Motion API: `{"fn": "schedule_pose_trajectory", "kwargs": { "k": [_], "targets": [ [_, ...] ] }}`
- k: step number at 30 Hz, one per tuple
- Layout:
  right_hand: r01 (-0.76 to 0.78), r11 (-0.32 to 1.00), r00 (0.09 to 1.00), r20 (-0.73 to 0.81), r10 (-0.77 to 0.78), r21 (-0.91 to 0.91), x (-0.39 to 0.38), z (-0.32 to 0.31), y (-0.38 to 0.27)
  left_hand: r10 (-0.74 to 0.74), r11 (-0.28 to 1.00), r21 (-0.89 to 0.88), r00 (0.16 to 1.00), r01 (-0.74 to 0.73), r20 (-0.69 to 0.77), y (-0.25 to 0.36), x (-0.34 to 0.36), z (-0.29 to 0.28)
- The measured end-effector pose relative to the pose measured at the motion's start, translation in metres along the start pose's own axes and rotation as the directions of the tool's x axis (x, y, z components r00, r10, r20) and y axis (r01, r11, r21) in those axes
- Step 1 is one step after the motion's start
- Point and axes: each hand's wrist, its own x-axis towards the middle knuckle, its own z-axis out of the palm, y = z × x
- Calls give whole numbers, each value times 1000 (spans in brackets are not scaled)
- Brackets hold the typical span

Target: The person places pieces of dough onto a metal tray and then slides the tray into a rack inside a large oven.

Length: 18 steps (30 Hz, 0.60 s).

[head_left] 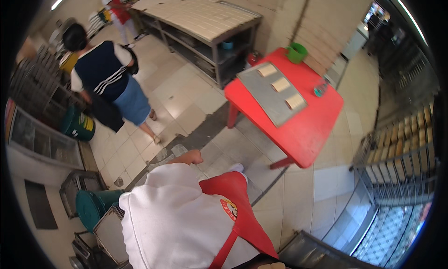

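Observation:
Below the middle, my left hand [195, 157] hangs beside my white sleeve and red apron [249, 229], its fingers curled with nothing visible in them. A red plastic table [315, 133] stands ahead to the right of that hand. On it lie a metal tray [267, 98] with three pale rectangular pieces [280, 85], a green container [296, 53] and a small clear container [320, 89]. I cannot identify my right hand; small beige shapes at the bottom edge are too cut off to tell.
A person in a navy vest [100, 73] walks at left with dark cloth. A co-worker in red [120, 14] stands by a long worktable [210, 28]. Green bins [91, 208] and metal trays line the left; a loaded rack [396, 152] stands right. Tiled floor [182, 101] runs between.

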Motion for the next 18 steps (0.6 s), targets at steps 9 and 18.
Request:
{"fn": "schedule_pose_trajectory", "kwargs": {
  "k": [9,18],
  "targets": [
    [244,467,950,-112,-293,850,123,18,-127,-60,698,-715,992,-38,-112,-130,-13,-64],
    [659,323,728,-468,-501,679,-31,-263,-689,-93,579,-798,958,-168,-269,-262,77,-314]
  ]
}}
